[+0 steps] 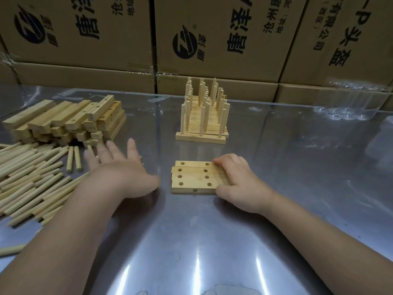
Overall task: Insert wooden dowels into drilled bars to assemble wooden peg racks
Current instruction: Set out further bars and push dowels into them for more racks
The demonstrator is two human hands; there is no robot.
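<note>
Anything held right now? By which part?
The right hand holds the four drilled bars at their right ends; the left hand holds nothing.

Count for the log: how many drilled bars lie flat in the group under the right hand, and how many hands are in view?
Flat drilled bars: 4
Hands: 2, the left hand and the right hand
Total: 6

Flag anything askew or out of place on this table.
The four drilled bars the right hand holds are not flush: the farthest sits shifted right of the others. One dowel lies alone at the near left edge, apart from the dowel pile. Nothing looks damaged.
</note>
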